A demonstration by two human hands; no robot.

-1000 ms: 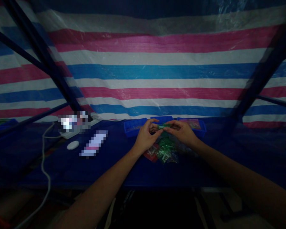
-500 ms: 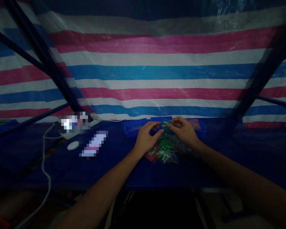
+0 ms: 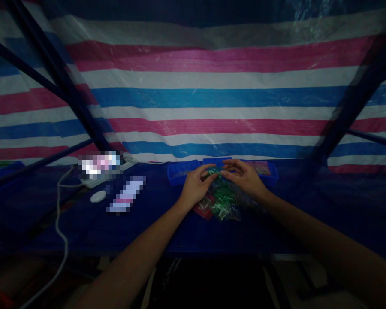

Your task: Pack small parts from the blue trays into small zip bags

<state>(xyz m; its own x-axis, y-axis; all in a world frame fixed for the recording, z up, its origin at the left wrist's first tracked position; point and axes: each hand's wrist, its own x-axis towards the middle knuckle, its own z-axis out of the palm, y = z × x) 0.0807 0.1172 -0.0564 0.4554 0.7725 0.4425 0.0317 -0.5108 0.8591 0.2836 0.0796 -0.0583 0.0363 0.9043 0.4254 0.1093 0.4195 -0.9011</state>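
A small clear plastic bag with green contents point(image 3: 213, 171) is pinched in the fingers of my left hand point(image 3: 195, 185), above a pile of similar bags. My right hand point(image 3: 246, 177) hovers just to the right, its thumb and fingers curled but apart. Whether its fingertips touch the bag's edge is hard to see in the dim light. Beneath both hands lie several green bags point(image 3: 225, 199), with a red bag point(image 3: 203, 208) at their left side. What the bags contain is too dark to make out.
Behind my hands stand blue plastic bins: a left bin point(image 3: 176, 176), a middle bin point(image 3: 217, 161) and a right bin point(image 3: 272, 178) with reddish bags. On the blue table point(image 3: 161, 227), a blurred phone-like object point(image 3: 128, 195), a white round object point(image 3: 98, 196) and a white cable point(image 3: 62, 231) lie left.
The small green bag has moved left and slightly down, from between both hands into my left fingers. My right hand's fingers have opened and shifted a little left.
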